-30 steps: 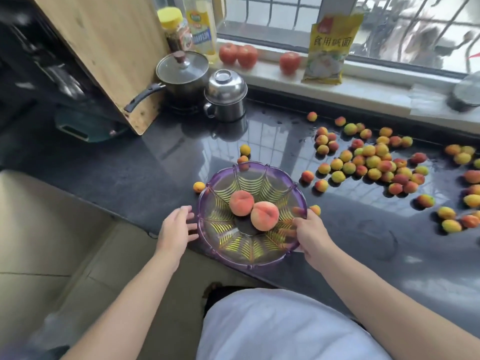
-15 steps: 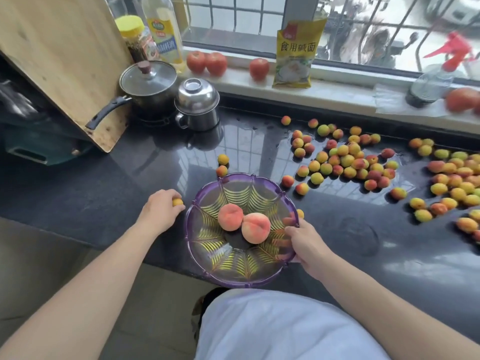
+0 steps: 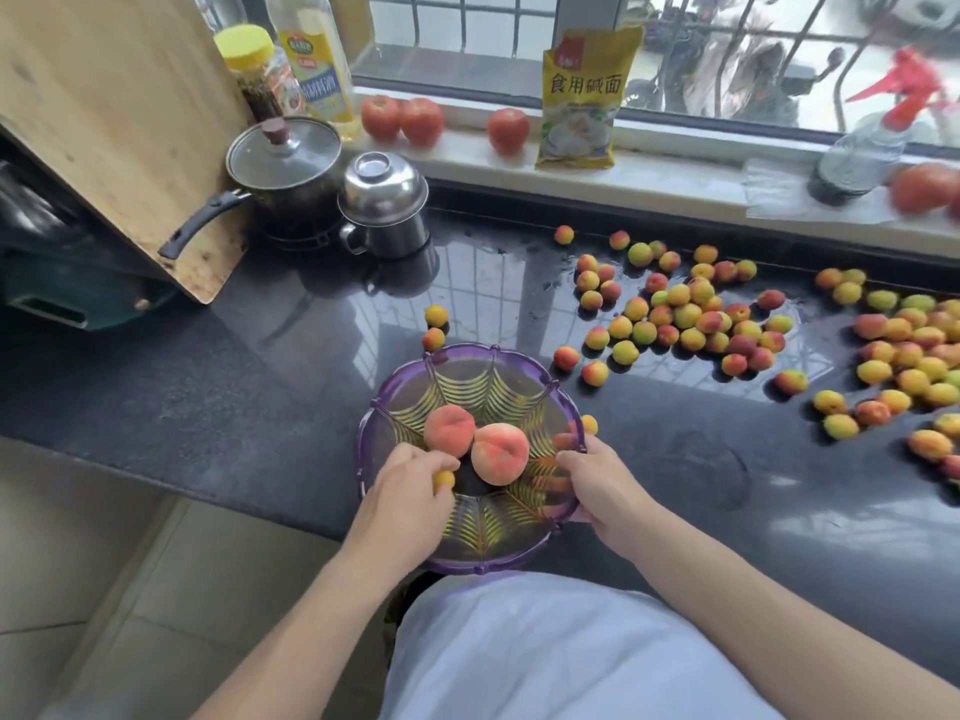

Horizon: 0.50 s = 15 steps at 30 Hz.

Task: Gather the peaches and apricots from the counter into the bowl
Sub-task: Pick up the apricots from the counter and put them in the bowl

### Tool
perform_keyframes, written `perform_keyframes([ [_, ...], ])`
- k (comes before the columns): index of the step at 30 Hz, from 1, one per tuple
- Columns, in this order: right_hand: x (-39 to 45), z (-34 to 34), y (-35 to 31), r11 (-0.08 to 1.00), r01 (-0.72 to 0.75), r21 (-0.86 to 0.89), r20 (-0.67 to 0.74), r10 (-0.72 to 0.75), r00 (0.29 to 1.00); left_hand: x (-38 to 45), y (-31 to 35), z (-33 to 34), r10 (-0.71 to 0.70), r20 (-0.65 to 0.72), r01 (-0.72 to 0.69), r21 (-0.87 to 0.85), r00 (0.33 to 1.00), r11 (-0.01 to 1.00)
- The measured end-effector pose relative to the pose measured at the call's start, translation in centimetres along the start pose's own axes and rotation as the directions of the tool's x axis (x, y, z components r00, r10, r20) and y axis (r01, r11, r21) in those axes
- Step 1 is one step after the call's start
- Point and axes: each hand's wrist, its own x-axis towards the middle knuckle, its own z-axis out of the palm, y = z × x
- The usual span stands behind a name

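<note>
I record the purple bowl (image 3: 470,457) at the near edge of the dark counter (image 3: 260,387), with two peaches (image 3: 475,440) side by side at its centre. My left hand (image 3: 402,498) is over the bowl's left part with its fingers pinched on a small apricot (image 3: 444,479) just left of the peaches, and my right hand (image 3: 597,483) grips the bowl's right rim. Two loose apricots (image 3: 435,327) lie just beyond the bowl's far rim, one sits against its right rim, and the main scatter of apricots (image 3: 691,314) lies beyond the bowl to its right.
</note>
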Motion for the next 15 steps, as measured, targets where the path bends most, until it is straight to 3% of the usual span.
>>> perform_keyframes([
  [3, 0.0, 0.0, 0.0, 1.0, 0.004, -0.007, -0.002, -0.004, 1.0, -0.2, 0.6, 1.2, -0.017, -0.032, 0.022, 0.146, 0.999, 0.989],
  [7, -0.1, 0.2, -0.1, 1.0, -0.001, -0.017, -0.014, 0.001, 1.0, 0.7, 2.1, 1.8, -0.077, -0.136, 0.097, 0.149, 0.988, 0.984],
  [15, -0.3, 0.0, -0.1, 1.0, -0.011, 0.001, -0.009, 0.011, 1.0, 1.7, 3.4, 4.1, -0.191, -0.2, 0.184, -0.054, 0.961, 0.981],
])
